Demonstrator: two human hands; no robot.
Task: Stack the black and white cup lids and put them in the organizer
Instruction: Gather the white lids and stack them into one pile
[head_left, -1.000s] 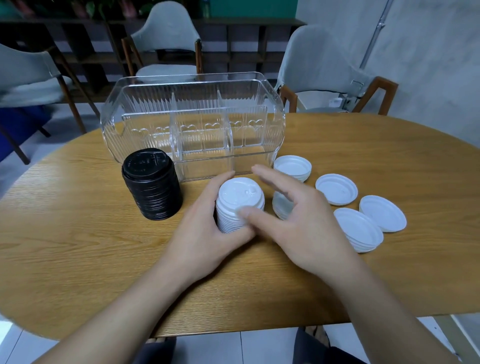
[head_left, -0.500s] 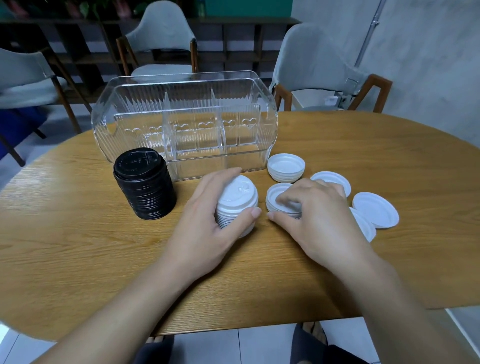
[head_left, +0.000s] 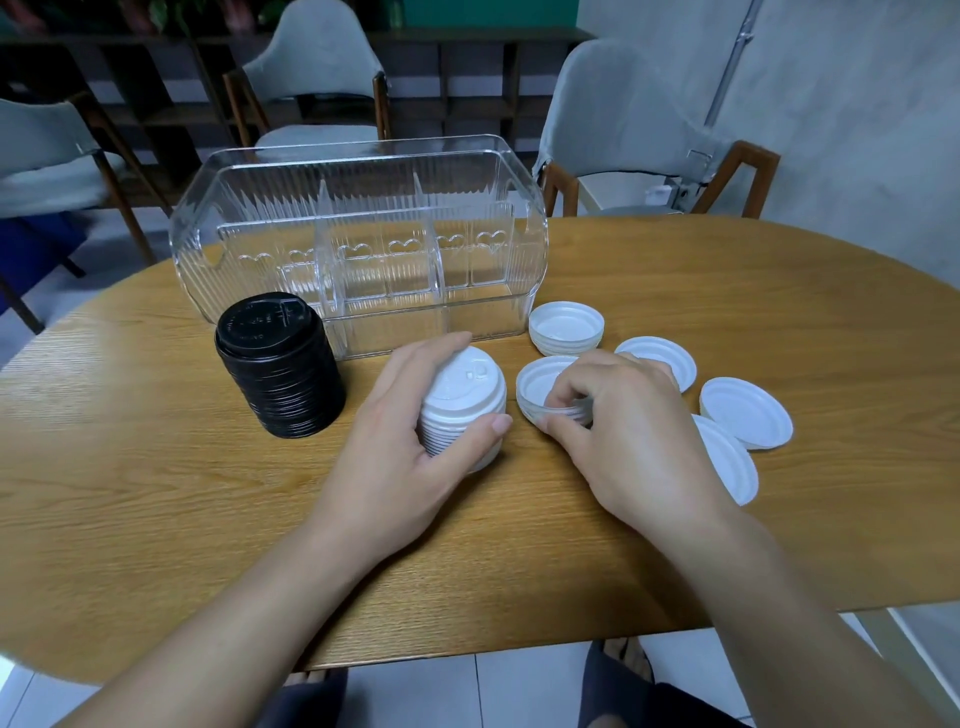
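From the head view, a wooden surface (head_left: 156, 493) fills most of the frame. At centre, the left hand (head_left: 400, 447) wraps its fingers and thumb around a stack of white lids (head_left: 462, 410), which stands dome side up on the surface. Just right of it, the right hand (head_left: 623, 436) curls its fingers over a small pile of upturned white lids (head_left: 540, 384), thumb against the near rim and fingertips inside the top lid.

A clear ribbed organizer (head_left: 358, 234) sits in the upper middle of the frame, its compartments divided by transparent walls (heart shapes are pressed into the front panel). Touching or just beside its lower left corner stands a tall stack of black lids (head_left: 280, 364).

More white lids lie upturned to the right: a short pile (head_left: 566, 327) just below the organizer's right end, a single lid (head_left: 670, 358) partly hidden behind the right hand, another lid (head_left: 748, 410) farther right, and a tilted pile (head_left: 732, 462) at the wrist's edge.

Grey chairs (head_left: 623, 130) stand beyond the surface, along the top of the frame.
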